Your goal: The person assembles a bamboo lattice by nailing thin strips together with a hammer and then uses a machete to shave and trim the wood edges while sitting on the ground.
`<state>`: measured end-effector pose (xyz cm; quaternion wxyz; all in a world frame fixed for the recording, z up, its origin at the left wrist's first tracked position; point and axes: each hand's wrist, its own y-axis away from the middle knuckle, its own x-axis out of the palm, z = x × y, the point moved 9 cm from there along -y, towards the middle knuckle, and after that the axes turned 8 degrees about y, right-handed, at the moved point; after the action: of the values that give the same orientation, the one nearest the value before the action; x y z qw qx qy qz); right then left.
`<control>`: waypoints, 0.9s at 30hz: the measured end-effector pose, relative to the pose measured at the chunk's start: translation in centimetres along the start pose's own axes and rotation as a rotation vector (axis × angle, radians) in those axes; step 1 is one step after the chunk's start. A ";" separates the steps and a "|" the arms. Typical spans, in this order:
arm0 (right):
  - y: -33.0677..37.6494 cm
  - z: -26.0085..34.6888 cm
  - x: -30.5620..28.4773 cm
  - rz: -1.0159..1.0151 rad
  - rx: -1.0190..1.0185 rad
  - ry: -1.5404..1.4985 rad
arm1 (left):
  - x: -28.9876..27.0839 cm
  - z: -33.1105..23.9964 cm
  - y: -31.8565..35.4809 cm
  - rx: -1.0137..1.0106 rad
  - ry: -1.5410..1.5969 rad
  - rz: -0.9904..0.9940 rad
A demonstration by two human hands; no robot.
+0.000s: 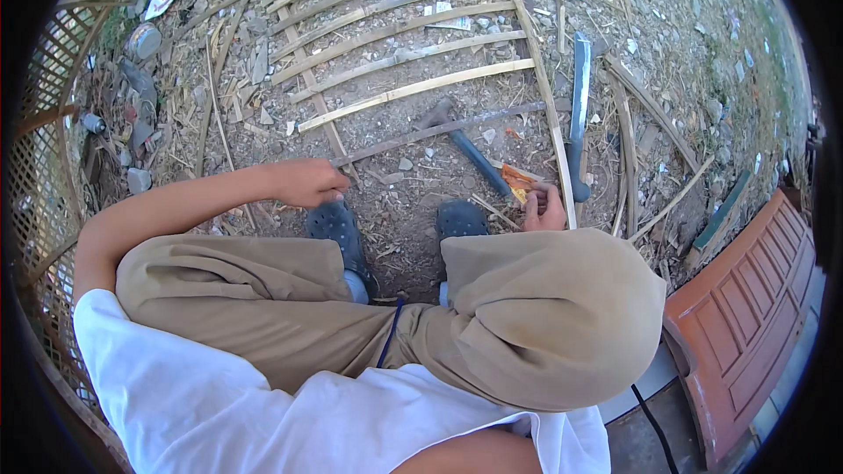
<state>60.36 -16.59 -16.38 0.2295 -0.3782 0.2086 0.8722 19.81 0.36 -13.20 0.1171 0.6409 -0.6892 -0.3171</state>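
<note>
Ground (pixel 702 70), strewn with debris. Slatted wooden frame (pixel 413 91), one, lying flat ahead of the feet. Red-brown panelled board (pixel 746 316), one, at far right. Hammer (pixel 479 162), one, dark-handled, on the ground between the hands, its handle end near the packet. Left hand (pixel 312 183): grip closed, contents hidden, above one shoe (pixel 334 226). Right hand (pixel 544 208): grip closed on orange packet (pixel 518 183), beside the frame's right rail.

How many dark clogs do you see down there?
2: the left clog, just below the left hand in view; the right clog, left of the right hand, its heel hidden by trousers.
</note>
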 end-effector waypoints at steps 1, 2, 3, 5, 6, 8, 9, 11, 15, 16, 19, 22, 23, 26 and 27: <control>1.0 0.5 -0.6 0.005 0.003 -0.042 | 0.1 0.0 -0.7 0.060 0.036 0.032; 2.9 -0.8 -0.5 0.019 0.093 -0.047 | 0.3 0.0 -1.6 0.100 -0.002 0.110; 5.3 -2.8 -0.1 0.035 0.180 -0.053 | 0.6 0.0 -2.4 0.139 -0.038 0.183; 13.2 -12.2 1.4 0.110 0.282 -0.060 | 0.0 -1.0 -5.3 0.232 -0.194 0.323; 16.4 -14.2 2.2 0.183 0.359 -0.043 | -0.2 -1.1 -5.8 0.232 -0.272 0.360; 22.9 -16.1 3.0 0.298 0.538 0.017 | -0.6 -2.4 -7.2 0.215 -0.408 0.440; 25.3 -16.2 3.1 0.349 0.605 0.036 | -1.1 -3.2 -7.7 0.186 -0.467 0.477; 27.9 -15.3 2.7 0.413 0.685 0.072 | -0.3 -3.0 -8.2 0.164 -0.543 0.462; 27.2 -12.8 1.5 0.425 0.699 0.105 | 2.6 -3.3 -8.5 0.167 -0.611 0.448; 26.4 -12.0 1.1 0.408 0.691 0.108 | 3.9 -2.8 -8.3 0.156 -0.596 0.480; 22.0 -9.4 1.1 0.363 0.604 0.095 | 6.9 -2.4 -6.8 0.141 -0.608 0.583; 19.0 -7.7 1.3 0.318 0.554 0.071 | 8.2 -3.1 -6.2 0.171 -0.644 0.672; 18.5 -7.3 1.4 0.309 0.539 0.061 | 8.3 -3.4 -6.6 0.176 -0.637 0.670; 16.6 -5.9 1.6 0.280 0.489 0.031 | 7.6 -3.9 -7.4 0.173 -0.643 0.645; 16.4 -5.6 1.6 0.276 0.479 0.025 | 6.9 -4.3 -7.8 0.166 -0.665 0.627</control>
<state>53.37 -32.49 -18.02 0.1889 -0.2921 0.4612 0.8162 27.54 -7.34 -16.12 -0.0717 0.2723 -0.8730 -0.3982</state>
